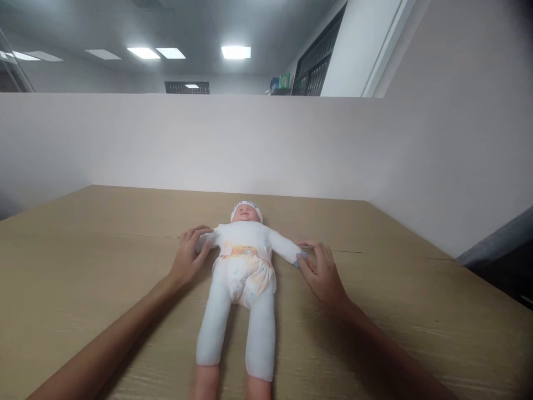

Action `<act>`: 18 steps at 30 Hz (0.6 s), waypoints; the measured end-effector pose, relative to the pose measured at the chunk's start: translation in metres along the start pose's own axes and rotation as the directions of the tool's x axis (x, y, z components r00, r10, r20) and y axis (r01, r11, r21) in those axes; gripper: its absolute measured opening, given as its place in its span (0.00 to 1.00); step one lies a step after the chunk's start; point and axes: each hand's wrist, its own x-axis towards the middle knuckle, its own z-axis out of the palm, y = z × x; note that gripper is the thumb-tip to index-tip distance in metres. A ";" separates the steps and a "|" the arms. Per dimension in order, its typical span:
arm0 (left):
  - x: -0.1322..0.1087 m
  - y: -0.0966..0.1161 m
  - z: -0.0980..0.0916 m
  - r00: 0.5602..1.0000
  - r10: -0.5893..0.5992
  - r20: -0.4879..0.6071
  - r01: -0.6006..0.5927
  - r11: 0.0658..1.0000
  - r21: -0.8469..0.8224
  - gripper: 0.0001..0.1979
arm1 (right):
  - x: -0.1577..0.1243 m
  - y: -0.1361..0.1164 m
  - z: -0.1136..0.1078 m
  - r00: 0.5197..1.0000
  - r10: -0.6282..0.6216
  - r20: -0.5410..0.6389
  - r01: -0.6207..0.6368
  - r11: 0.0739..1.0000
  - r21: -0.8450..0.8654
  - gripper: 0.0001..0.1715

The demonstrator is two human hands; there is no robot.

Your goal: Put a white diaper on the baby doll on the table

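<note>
A baby doll (244,261) in a white suit, a white cap and a patterned diaper (245,275) lies on its back on the wooden table (83,261), head away from me and arms spread. My left hand (189,258) curls round the end of the doll's left-side arm. My right hand (320,272) pinches the tip of the other arm at its small blue hand. The doll's bare feet are cut off by the bottom edge of the view.
A plain white partition (250,144) runs along the far edge of the table and turns down its right side. Beyond the right edge there is a dark gap (503,261). Ceiling lights and a dark door show above the partition.
</note>
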 end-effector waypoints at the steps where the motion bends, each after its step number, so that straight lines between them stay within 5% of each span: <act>1: 0.005 -0.008 -0.003 1.000 -0.011 0.019 0.010 0.998 0.054 0.18 | -0.004 0.012 -0.004 1.000 -0.015 0.008 0.015 0.999 -0.028 0.14; 9: 0.005 -0.063 -0.017 0.974 -0.158 0.163 0.124 0.971 0.203 0.33 | -0.012 0.062 -0.006 0.983 -0.036 0.181 0.045 0.998 -0.046 0.31; 18: 0.005 -0.038 -0.011 0.990 -0.107 0.095 0.089 0.981 0.172 0.27 | -0.014 0.062 -0.003 0.974 -0.012 0.225 0.013 1.000 -0.005 0.25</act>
